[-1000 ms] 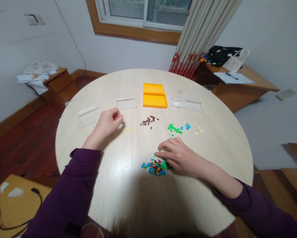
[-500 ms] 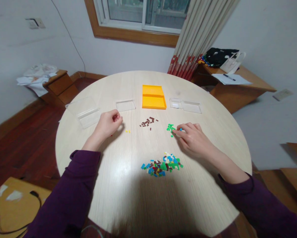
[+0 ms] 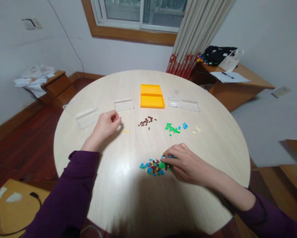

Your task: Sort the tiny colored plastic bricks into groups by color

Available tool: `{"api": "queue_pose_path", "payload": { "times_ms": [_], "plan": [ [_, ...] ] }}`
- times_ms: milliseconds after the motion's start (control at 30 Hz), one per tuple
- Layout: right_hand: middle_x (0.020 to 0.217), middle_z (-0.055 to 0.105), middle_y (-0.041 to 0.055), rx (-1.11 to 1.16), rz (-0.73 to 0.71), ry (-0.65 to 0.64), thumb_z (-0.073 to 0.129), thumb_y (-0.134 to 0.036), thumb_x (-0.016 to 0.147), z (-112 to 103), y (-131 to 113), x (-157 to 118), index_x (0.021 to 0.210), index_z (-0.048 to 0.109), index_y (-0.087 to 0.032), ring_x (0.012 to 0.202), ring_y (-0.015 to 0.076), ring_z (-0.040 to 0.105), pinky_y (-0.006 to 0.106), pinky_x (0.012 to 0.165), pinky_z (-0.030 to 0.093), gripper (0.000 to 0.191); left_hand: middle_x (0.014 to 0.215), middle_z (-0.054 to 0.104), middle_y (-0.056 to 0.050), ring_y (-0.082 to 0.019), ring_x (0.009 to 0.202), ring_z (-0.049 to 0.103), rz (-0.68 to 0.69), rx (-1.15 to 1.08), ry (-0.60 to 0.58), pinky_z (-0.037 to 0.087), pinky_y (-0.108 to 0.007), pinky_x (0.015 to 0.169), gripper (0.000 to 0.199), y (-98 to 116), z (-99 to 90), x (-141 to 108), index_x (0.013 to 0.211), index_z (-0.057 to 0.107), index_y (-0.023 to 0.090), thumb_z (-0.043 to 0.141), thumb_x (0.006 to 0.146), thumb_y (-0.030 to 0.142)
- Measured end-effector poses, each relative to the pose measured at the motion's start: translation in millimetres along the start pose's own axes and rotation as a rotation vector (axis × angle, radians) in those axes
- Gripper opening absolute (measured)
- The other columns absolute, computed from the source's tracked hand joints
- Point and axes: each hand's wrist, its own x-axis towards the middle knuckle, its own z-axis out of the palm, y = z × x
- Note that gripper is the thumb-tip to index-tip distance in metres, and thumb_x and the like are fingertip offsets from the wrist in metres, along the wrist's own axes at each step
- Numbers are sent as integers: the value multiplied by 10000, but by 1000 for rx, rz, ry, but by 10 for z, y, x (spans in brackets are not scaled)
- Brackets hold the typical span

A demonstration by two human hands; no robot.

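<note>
A mixed heap of small coloured bricks [image 3: 153, 167] lies near the middle front of the round table. Over its right part is my right hand [image 3: 188, 163], thumb and fingers closed down among the bricks; whatever they pinch is hidden. My left hand [image 3: 106, 123] rests at the left with curled fingers, and nothing can be made out in them. Two yellow bricks [image 3: 126, 131] lie just right of it. Farther back are separate groups of brown bricks [image 3: 146, 122], green bricks [image 3: 172, 128], blue bricks [image 3: 185, 125] and pale yellow bricks [image 3: 198, 129].
An open orange box [image 3: 152, 100] stands at the back of the table [image 3: 118, 191]. Clear trays stand on both sides of it: a small one [image 3: 124, 105], a larger one [image 3: 87, 119] at the left, and a two-part one [image 3: 190, 105] at the right.
My right hand has moved from the green bricks down toward me to the mixed heap, uncovering the blue and pale yellow groups. My left hand has stayed nearly still.
</note>
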Motion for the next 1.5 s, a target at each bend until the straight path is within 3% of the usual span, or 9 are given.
{"api": "queue_pose_path", "payload": {
  "times_ms": [267, 667, 900, 1167, 1333, 1500],
  "plan": [
    [1002, 648, 116, -72, -12, 37, 369, -95, 926, -15, 112, 200, 1111, 676, -166, 927, 230, 515, 398, 814, 358, 366, 543, 462, 32, -127, 554, 403, 8, 3, 11, 329, -299, 599, 179, -11, -7, 3, 601, 451, 208, 534, 758, 183],
    [980, 663, 106, -14, 33, 76, 370, -108, 961, -24, 115, 12, 1105, 675, -150, 933, 221, 552, 384, 800, 374, 340, 536, 446, 35, -125, 536, 384, 4, 4, 5, 320, -306, 596, 200, 0, 0, 5, 588, 445, 210, 544, 756, 164],
    [1015, 661, 108, -41, 69, 34, 369, -116, 965, -15, 146, 165, 1143, 690, -195, 947, 229, 539, 404, 831, 376, 375, 538, 451, 32, -130, 544, 398, 5, -1, 12, 324, -311, 604, 193, 2, -2, -1, 587, 448, 209, 542, 748, 161],
    [963, 647, 109, -152, 73, 56, 405, -142, 973, 16, 242, 285, 1087, 696, -149, 920, 235, 540, 386, 811, 366, 312, 536, 455, 37, -122, 542, 396, 7, 26, 21, 329, -295, 601, 174, -7, -4, 15, 601, 456, 202, 537, 753, 176],
    [934, 652, 101, -186, 115, 86, 397, -115, 963, 24, 335, 197, 1083, 695, -157, 891, 226, 543, 375, 796, 362, 324, 538, 455, 38, -121, 542, 393, 9, 31, 29, 324, -291, 595, 169, -2, -15, 11, 603, 459, 201, 532, 754, 185],
    [936, 674, 104, -236, 194, 172, 389, -120, 973, 34, 438, -72, 1091, 707, -171, 874, 224, 549, 369, 760, 355, 344, 549, 455, 36, -123, 546, 398, 9, 32, 53, 320, -291, 598, 162, 13, -33, 6, 608, 460, 201, 519, 758, 202]
  ]
}}
